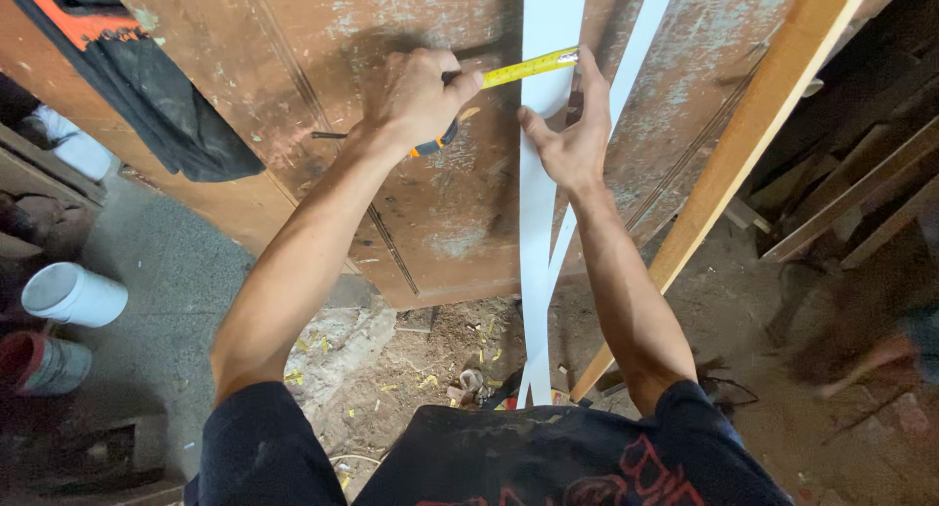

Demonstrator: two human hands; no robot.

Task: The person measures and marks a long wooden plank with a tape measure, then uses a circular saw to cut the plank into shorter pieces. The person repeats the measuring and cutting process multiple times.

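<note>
My left hand [416, 95] grips a tape measure case with an orange and black body, pressed on a worn brown wooden panel [293, 76]. Its yellow tape blade [528, 68] runs right across a wide white strip [538, 193]. My right hand [572, 134] rests on that strip, with the thumb on its left edge and the fingertips holding the end of the yellow blade at its right edge. A second, narrower white strip [636, 46] slants beside the first. A thin dark pencil-like stick [328, 134] lies on the panel left of my left wrist.
A pale wooden batten [743, 144] leans diagonally at the right. More battens [851, 193] lie in the dark at far right. A black and orange cloth [156, 95] hangs over the panel's upper left. A white pot [73, 293] and a red one [39, 362] stand on the littered floor.
</note>
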